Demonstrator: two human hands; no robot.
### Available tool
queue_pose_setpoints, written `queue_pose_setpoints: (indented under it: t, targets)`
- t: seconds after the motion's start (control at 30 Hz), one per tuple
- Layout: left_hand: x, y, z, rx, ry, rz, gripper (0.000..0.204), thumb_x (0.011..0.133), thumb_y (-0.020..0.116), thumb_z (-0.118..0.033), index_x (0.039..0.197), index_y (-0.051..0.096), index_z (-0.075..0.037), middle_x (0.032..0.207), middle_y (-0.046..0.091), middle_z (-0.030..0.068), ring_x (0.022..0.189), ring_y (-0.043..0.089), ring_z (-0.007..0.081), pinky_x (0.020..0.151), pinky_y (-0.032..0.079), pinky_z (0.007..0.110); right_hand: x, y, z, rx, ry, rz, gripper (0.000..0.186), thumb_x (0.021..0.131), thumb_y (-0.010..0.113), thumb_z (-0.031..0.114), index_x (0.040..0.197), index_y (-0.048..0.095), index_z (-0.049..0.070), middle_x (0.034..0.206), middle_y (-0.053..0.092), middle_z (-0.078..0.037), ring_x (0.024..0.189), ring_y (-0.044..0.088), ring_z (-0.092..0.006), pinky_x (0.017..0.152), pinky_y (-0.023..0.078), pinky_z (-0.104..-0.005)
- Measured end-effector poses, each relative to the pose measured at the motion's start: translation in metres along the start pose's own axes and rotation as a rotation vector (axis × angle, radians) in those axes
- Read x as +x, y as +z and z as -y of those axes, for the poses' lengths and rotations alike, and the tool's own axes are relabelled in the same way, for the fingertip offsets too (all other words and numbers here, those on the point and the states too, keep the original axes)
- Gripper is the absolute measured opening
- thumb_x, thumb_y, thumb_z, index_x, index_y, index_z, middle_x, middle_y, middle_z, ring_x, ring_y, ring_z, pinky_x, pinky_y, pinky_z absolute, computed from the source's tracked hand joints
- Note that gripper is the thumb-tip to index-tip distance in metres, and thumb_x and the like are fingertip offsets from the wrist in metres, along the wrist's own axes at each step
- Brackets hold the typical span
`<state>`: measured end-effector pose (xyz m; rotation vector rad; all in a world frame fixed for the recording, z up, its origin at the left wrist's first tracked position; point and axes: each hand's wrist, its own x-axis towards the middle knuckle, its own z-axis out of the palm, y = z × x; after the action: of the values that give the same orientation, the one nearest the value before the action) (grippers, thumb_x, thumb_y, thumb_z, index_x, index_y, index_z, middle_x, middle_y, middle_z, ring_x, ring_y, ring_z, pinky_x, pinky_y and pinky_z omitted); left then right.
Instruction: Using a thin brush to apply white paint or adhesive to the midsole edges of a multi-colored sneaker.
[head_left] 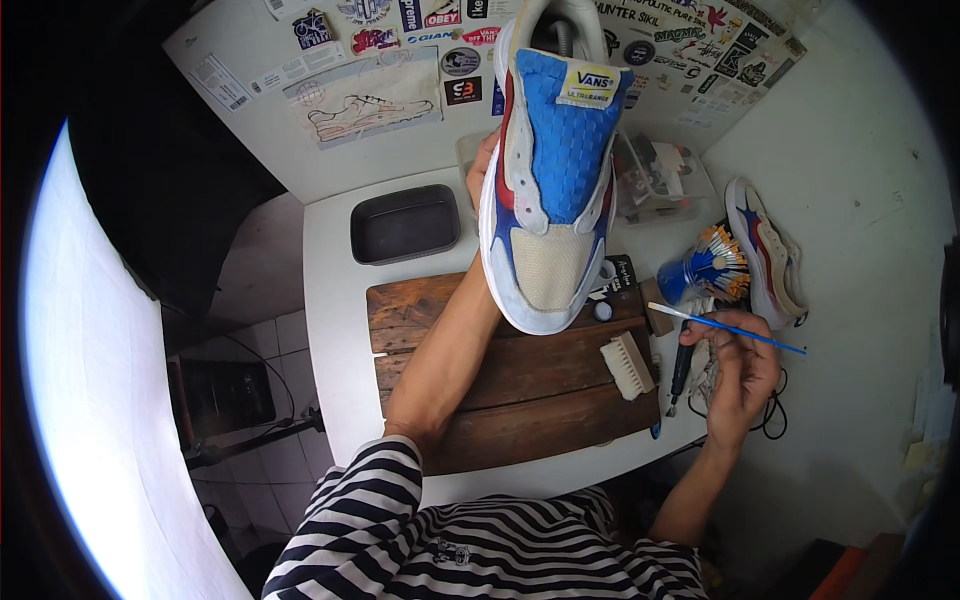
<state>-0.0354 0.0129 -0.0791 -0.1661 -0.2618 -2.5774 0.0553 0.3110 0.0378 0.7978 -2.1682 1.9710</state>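
Note:
My left hand (481, 172) holds up a sneaker (568, 150) above the table, toe pointing down toward me. The shoe has a blue woven tongue, cream toe mesh, grey suede, red and blue side panels and a white sole; no laces run through its eyelets. Most of my left hand's fingers are hidden behind it. In my right hand (738, 365), fingers closed, is a thin blue paintbrush (735, 329) with pale bristles pointing left toward the shoe, apart from it. A wooden board (530, 400) lies below the sneaker.
A scrub brush (628, 366) and a small round jar (602, 311) rest on the board. A dark tray (404, 225) stands at left. Toward the right are a pot of paintbrushes (706, 265), a black pen-like tool (681, 375), a second sneaker (766, 250) and a clear plastic box (660, 185).

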Motion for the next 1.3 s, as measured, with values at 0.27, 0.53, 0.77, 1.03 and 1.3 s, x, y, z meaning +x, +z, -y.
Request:
queue_pose_setpoints:
  t: [0.27, 0.53, 0.77, 1.03, 1.3]
  targets:
    - [0.007, 0.003, -0.009, -0.107, -0.118, 0.109, 0.034, 0.098, 0.053, -0.026, 0.113, 0.066, 0.000, 0.107, 0.072, 0.0194, 0.091, 0.071, 0.0287, 0.083, 0.061, 0.040, 0.023, 0.028, -0.008, -0.379, -0.082, 0.027, 0.012, 0.094, 0.068, 0.005, 0.102, 0.066, -0.004, 0.081, 0.071, -0.010, 0.073, 0.069, -0.0148, 0.069, 0.052, -0.0265]
    - [0.001, 0.023, -0.023, -0.159, -0.253, 0.078, 0.038, 0.094, 0.055, -0.032, 0.112, 0.067, -0.001, 0.107, 0.072, 0.0183, 0.092, 0.070, 0.0298, 0.090, 0.057, 0.041, 0.058, 0.059, -0.011, -0.609, -0.142, 0.186, 0.012, 0.090, 0.071, 0.007, 0.092, 0.063, -0.002, 0.074, 0.067, -0.013, 0.061, 0.066, -0.0184, 0.053, 0.048, -0.0320]
    - [-0.002, 0.033, -0.026, -0.156, -0.265, 0.131, 0.046, 0.093, 0.054, -0.035, 0.123, 0.062, 0.000, 0.115, 0.069, 0.0227, 0.097, 0.068, 0.0353, 0.092, 0.055, 0.044, 0.061, 0.065, -0.037, -0.587, -0.073, 0.294, 0.010, 0.091, 0.068, 0.004, 0.093, 0.062, -0.003, 0.074, 0.068, -0.013, 0.062, 0.065, -0.0189, 0.057, 0.049, -0.0328]
    - [0.001, 0.030, -0.027, -0.171, -0.236, 0.186, 0.046, 0.094, 0.053, -0.035, 0.123, 0.062, 0.000, 0.116, 0.068, 0.0230, 0.097, 0.068, 0.0351, 0.093, 0.054, 0.043, 0.063, 0.058, -0.019, -0.637, -0.090, 0.266, 0.011, 0.090, 0.068, 0.004, 0.092, 0.060, -0.002, 0.076, 0.067, -0.014, 0.063, 0.067, -0.0230, 0.057, 0.050, -0.0348]
    - [0.005, 0.023, -0.028, -0.101, -0.185, 0.078, 0.040, 0.094, 0.054, -0.032, 0.114, 0.066, 0.000, 0.108, 0.071, 0.0190, 0.092, 0.069, 0.0310, 0.089, 0.056, 0.041, 0.060, 0.053, -0.004, -0.614, -0.184, 0.214, 0.011, 0.089, 0.070, 0.003, 0.096, 0.063, -0.002, 0.078, 0.069, -0.013, 0.066, 0.069, -0.0211, 0.057, 0.050, -0.0329]
